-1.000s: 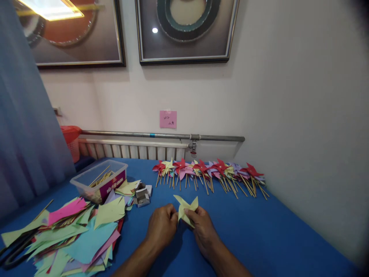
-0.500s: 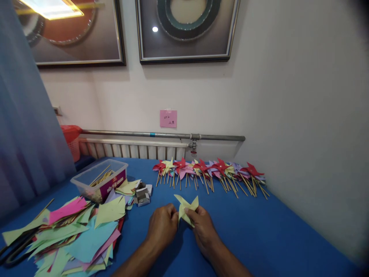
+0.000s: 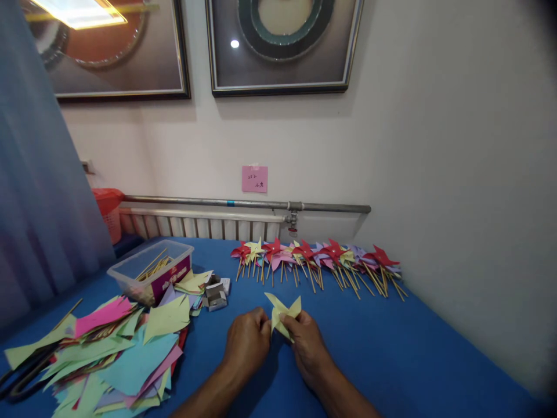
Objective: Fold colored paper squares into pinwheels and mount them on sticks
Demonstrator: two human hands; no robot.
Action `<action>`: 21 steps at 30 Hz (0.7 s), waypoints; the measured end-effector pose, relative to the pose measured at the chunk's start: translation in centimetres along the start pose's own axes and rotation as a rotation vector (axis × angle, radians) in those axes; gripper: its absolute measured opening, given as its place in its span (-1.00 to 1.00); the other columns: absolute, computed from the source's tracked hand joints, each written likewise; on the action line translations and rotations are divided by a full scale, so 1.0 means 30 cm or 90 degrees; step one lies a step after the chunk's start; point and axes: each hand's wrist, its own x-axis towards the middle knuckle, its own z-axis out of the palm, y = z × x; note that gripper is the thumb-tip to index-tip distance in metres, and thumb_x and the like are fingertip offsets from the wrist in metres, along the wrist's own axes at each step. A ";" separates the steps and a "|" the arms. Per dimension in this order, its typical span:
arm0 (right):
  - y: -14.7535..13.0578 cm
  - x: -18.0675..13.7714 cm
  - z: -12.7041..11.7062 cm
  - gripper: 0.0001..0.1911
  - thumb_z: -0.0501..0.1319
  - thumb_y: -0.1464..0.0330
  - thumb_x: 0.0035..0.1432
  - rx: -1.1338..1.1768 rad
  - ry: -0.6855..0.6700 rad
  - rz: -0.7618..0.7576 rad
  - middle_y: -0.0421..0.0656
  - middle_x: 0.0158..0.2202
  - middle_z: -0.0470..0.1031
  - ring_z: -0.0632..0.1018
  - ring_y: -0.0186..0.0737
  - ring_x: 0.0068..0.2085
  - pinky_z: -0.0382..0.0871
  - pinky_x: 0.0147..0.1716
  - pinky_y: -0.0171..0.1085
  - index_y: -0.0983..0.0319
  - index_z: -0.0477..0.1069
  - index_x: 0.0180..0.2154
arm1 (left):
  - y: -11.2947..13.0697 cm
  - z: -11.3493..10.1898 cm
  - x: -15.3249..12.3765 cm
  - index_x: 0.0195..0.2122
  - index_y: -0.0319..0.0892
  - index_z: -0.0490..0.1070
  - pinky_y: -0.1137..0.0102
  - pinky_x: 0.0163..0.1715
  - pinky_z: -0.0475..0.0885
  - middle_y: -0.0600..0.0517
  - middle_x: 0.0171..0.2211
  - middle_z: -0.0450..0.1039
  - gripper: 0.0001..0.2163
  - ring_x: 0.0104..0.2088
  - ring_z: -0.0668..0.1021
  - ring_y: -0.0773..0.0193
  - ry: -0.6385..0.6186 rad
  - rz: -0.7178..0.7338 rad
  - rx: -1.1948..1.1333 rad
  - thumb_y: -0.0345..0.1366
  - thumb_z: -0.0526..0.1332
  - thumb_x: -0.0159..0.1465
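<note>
My right hand (image 3: 308, 343) pinches a pale yellow paper pinwheel (image 3: 278, 318) at its centre, the thumb lying over the folded middle. Its pointed blades spread up and to the sides, and no stick shows on it. Just left of the pinwheel, my left hand (image 3: 249, 337) is closed, thumb against curled fingers, close to one blade. Whatever those fingers hold, if anything, is hidden. Beyond both hands lies a row of finished pinwheels (image 3: 306, 251) in red, yellow, pink and purple, their sticks pointing toward me.
On the left, a pile of coloured paper pieces (image 3: 138, 359) lies beside black-handled scissors (image 3: 26, 371). Behind it stands a clear plastic box (image 3: 124, 280) with thin sticks (image 3: 153, 267). Small open cardboard boxes (image 3: 216, 295) sit near the pile on the blue tabletop (image 3: 391, 354).
Both hands and the yellow pinwheel shift very slightly to the right in view. The grip on the pinwheel stays the same.
</note>
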 end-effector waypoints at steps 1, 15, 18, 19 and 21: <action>-0.001 -0.001 0.001 -0.73 0.46 0.31 -0.17 0.002 0.000 0.000 -0.14 -0.36 0.67 0.62 -0.12 -0.33 0.44 -0.26 -0.25 0.23 0.52 -0.36 | 0.000 0.001 -0.001 -0.42 -0.17 0.44 0.42 -0.38 0.10 0.06 -0.46 0.54 -0.85 -0.38 0.51 0.31 0.001 -0.001 0.000 -0.36 0.15 0.29; -0.023 -0.008 0.010 -0.67 0.48 0.36 -0.23 0.041 0.011 0.007 -0.19 -0.41 0.62 0.60 -0.17 -0.37 0.44 -0.29 -0.26 0.23 0.52 -0.33 | -0.002 0.013 -0.008 -0.41 -0.17 0.43 0.40 -0.39 0.08 0.06 -0.48 0.51 -0.85 -0.41 0.49 0.30 0.019 0.036 -0.008 -0.39 0.13 0.29; -0.023 -0.008 0.009 -0.67 0.48 0.35 -0.24 0.037 0.010 0.014 -0.17 -0.37 0.63 0.61 -0.15 -0.35 0.46 -0.29 -0.25 0.23 0.51 -0.35 | -0.001 0.014 -0.011 -0.39 -0.17 0.44 0.40 -0.39 0.08 0.05 -0.48 0.51 -0.86 -0.41 0.49 0.30 0.020 0.034 -0.012 -0.39 0.13 0.29; -0.023 -0.007 0.009 -0.67 0.48 0.34 -0.24 0.034 0.012 0.016 -0.17 -0.37 0.63 0.61 -0.15 -0.35 0.46 -0.29 -0.25 0.22 0.51 -0.34 | 0.001 0.012 -0.013 -0.39 -0.17 0.44 0.40 -0.39 0.08 0.05 -0.48 0.52 -0.86 -0.41 0.50 0.30 0.021 0.030 -0.012 -0.39 0.13 0.29; -0.022 -0.006 0.010 -0.66 0.48 0.34 -0.25 0.026 0.018 0.019 -0.19 -0.40 0.61 0.60 -0.16 -0.37 0.46 -0.32 -0.25 0.22 0.51 -0.33 | 0.004 0.009 -0.016 -0.39 -0.17 0.44 0.40 -0.39 0.08 0.05 -0.47 0.52 -0.86 -0.41 0.50 0.30 0.022 0.026 -0.011 -0.39 0.13 0.29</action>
